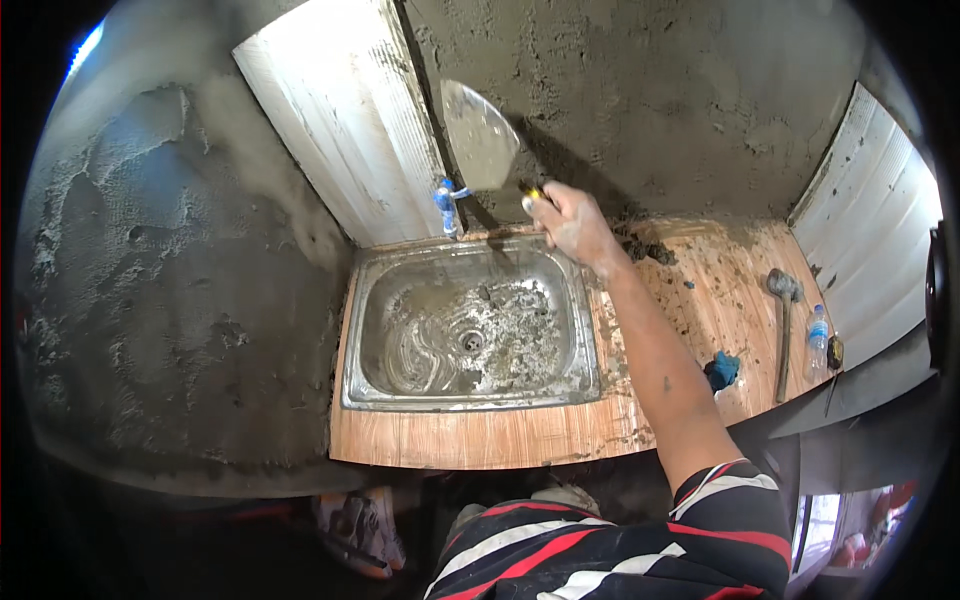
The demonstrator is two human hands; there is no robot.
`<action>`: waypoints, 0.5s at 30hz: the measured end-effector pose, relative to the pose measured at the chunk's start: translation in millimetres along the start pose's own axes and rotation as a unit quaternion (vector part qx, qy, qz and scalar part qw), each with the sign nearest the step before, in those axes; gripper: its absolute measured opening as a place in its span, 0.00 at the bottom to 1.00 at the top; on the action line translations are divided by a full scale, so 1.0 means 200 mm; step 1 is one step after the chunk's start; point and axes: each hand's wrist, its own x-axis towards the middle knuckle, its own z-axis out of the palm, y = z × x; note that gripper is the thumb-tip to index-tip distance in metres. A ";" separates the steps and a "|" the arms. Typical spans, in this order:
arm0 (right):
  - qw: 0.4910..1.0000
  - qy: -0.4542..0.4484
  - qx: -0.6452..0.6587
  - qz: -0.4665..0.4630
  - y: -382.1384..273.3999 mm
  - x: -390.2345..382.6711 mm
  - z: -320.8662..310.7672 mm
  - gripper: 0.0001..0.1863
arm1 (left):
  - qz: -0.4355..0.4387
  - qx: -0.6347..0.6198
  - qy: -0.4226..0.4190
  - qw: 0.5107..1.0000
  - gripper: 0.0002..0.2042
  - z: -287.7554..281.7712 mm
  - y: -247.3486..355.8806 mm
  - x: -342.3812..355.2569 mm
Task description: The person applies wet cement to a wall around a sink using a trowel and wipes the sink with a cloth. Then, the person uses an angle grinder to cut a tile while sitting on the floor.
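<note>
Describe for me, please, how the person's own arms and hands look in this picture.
The right hand is bare, with no glove showing. The right forearm is bare too, marked by a small dark spot. Above it sits a short black sleeve with red and white stripes. The left hand and forearm are not in view.

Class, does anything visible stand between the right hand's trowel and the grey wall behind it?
Nothing visible stands between the trowel in the right hand and the grey wall; the blue tap shows at the trowel's lower left.
</note>
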 end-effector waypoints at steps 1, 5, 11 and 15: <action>1.000 -0.003 -0.008 -0.027 -0.06 0.08 0.00 0.19 | 0.000 -0.002 0.002 1.000 0.21 -0.01 0.00 0.01; 0.993 0.032 -0.057 -0.095 -0.38 0.34 -0.11 0.20 | 0.019 -0.012 -0.005 1.000 0.21 0.01 0.04 0.10; 0.964 0.105 -0.146 -0.194 -0.58 0.57 -0.12 0.19 | 0.041 -0.035 0.000 0.999 0.21 -0.03 0.09 0.22; 0.907 0.214 -0.219 -0.288 -0.53 0.65 -0.03 0.18 | 0.034 -0.034 -0.005 0.999 0.21 -0.01 0.10 0.23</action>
